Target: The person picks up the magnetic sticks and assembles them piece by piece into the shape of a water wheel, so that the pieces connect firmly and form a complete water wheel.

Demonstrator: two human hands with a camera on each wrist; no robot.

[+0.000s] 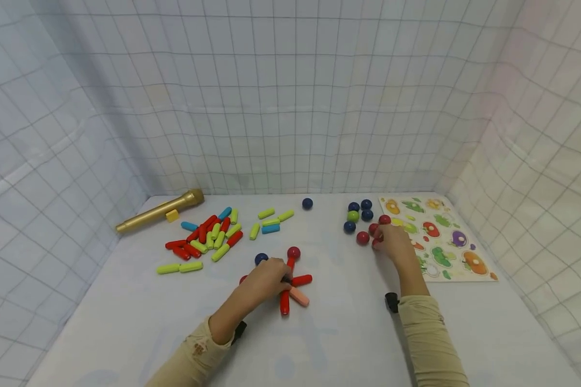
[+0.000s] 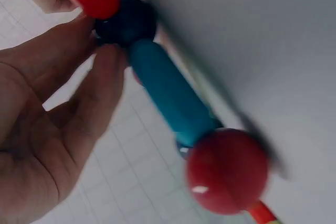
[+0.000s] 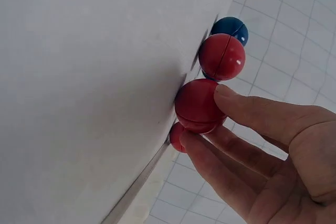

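Observation:
My left hand pinches a dark blue ball at the hub of a ball-and-rod figure. Red rods and a pink rod spread from that hub. In the left wrist view a blue rod links it to a red ball. Another red ball tops the figure's far rod, and a blue ball shows beyond the hand. Over at the right, my right hand grips a loose red ball between thumb and fingers, low by the table. Another red ball sits close by.
Blue balls and a green ball lie beyond the right hand, left of a vegetable puzzle board. Red, green and blue rods are scattered back left, near a gold microphone and a yellow block.

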